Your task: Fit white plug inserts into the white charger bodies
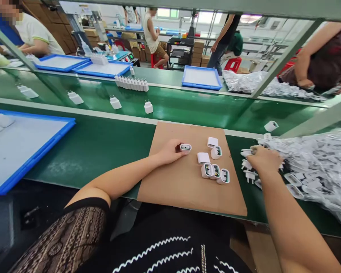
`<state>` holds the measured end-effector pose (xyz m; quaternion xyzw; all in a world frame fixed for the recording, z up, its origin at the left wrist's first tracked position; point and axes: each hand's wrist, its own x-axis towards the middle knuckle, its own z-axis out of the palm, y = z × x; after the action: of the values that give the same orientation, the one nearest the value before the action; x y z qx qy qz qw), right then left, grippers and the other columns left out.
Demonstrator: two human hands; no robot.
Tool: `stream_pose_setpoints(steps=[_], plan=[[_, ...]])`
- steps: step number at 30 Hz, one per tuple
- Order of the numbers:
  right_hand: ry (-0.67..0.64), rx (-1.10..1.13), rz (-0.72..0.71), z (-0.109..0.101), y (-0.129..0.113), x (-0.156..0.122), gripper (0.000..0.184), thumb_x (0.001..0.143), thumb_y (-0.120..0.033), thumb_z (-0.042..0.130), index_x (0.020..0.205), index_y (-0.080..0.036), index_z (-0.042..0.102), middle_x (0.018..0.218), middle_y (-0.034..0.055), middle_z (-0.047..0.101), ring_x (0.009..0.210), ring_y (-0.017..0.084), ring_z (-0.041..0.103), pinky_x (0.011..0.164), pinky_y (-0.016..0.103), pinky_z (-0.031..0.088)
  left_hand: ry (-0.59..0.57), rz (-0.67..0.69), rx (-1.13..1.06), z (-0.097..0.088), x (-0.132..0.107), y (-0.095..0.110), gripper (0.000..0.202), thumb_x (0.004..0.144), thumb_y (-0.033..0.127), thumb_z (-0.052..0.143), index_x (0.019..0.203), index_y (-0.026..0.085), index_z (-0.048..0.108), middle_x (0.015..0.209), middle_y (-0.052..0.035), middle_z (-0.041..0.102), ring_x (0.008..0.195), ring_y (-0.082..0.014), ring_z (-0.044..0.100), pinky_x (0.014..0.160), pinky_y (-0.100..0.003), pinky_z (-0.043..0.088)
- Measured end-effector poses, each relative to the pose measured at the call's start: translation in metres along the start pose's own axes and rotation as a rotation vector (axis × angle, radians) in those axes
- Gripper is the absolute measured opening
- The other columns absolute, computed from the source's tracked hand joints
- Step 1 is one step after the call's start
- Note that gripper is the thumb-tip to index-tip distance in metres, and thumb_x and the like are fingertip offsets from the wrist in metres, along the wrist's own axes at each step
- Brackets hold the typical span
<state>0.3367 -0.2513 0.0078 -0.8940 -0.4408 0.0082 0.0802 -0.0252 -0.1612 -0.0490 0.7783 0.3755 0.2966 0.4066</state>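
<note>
My left hand [170,151] rests on a brown cardboard sheet [173,185] and is closed round a white charger shell [185,147], whose open end faces right. Several more white shells [214,170] lie in a loose cluster on the cardboard to its right. My right hand [263,157] reaches over the cardboard's right edge, fingers curled down onto small white plug parts [248,175] at the foot of a big heap of bagged white parts [315,170]. What its fingers hold is hidden.
A blue tray [31,155] lies at my left. Single white chargers [148,107] stand on the green conveyor belt [187,108] beyond the cardboard, and a row of them [131,83] farther back. More blue trays [201,77] and other seated and standing people are across the line.
</note>
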Motion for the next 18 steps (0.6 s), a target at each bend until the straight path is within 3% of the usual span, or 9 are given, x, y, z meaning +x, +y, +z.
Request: stream_pose_setpoints(steps=[2,5,8,10,13,15,18], plan=[[0.029,0.074,-0.042,0.002,-0.008,0.003,0.038,0.072,-0.018,0.060,0.108,-0.012,0.070,0.108,0.0229,0.069,0.120,0.046,0.056,0.103,0.062,0.034,0.033,0.019,-0.006,0.002,-0.001,-0.001,0.038,0.076,0.033,0.082,0.107,0.017,0.067,0.100,-0.0055,0.069,0.088,-0.0190,0.063,0.083,-0.034,0.054],[0.062,0.275,-0.118,0.000,-0.021,0.000,0.046,0.068,-0.019,0.059,0.114,-0.017,0.066,0.108,0.0155,0.069,0.105,0.034,0.064,0.097,0.048,0.045,0.041,0.024,-0.010,0.002,-0.002,0.000,0.038,0.077,0.034,0.082,0.108,0.018,0.068,0.101,-0.0057,0.069,0.092,-0.0197,0.062,0.087,-0.035,0.054],[-0.048,0.746,-0.178,-0.006,-0.047,-0.015,0.058,0.058,-0.025,0.065,0.116,-0.020,0.063,0.107,0.0121,0.071,0.086,0.026,0.067,0.074,0.036,0.052,0.003,0.026,-0.004,0.001,-0.001,0.003,0.032,0.081,0.036,0.079,0.106,0.018,0.070,0.098,-0.0056,0.069,0.094,-0.0210,0.062,0.088,-0.036,0.054],[-0.196,1.016,-0.247,-0.010,-0.070,-0.028,0.058,0.052,-0.027,0.071,0.110,-0.021,0.066,0.105,0.0104,0.072,0.084,0.025,0.068,0.068,0.034,0.053,-0.012,0.015,-0.001,0.000,-0.002,0.005,0.032,0.080,0.035,0.079,0.106,0.018,0.070,0.099,-0.0061,0.070,0.094,-0.0213,0.062,0.087,-0.036,0.054],[-0.385,1.163,-0.338,-0.017,-0.102,-0.043,0.056,0.054,-0.027,0.079,0.109,-0.021,0.072,0.096,0.0068,0.074,0.080,0.022,0.067,0.064,0.031,0.051,0.000,-0.050,-0.065,0.000,-0.007,0.008,0.044,0.080,0.029,0.075,0.121,0.019,0.064,0.115,-0.0068,0.070,0.076,-0.0145,0.061,0.077,-0.031,0.055],[-0.429,1.183,-0.348,-0.019,-0.117,-0.050,0.055,0.057,-0.027,0.079,0.112,-0.020,0.074,0.086,0.0041,0.073,0.069,0.017,0.062,0.055,0.027,0.046,-0.006,-0.084,-0.146,0.001,-0.011,0.012,0.058,0.078,0.022,0.071,0.134,0.020,0.056,0.126,-0.0071,0.067,0.063,-0.0085,0.055,0.069,-0.028,0.054],[-0.446,1.214,-0.354,-0.015,-0.128,-0.056,0.056,0.057,-0.024,0.078,0.112,-0.020,0.074,0.083,0.0024,0.072,0.065,0.015,0.059,0.051,0.025,0.043,-0.051,-0.118,-0.191,0.004,-0.016,0.020,0.065,0.076,0.018,0.070,0.139,0.018,0.053,0.110,-0.0051,0.071,0.062,-0.0089,0.056,0.066,-0.027,0.052]])
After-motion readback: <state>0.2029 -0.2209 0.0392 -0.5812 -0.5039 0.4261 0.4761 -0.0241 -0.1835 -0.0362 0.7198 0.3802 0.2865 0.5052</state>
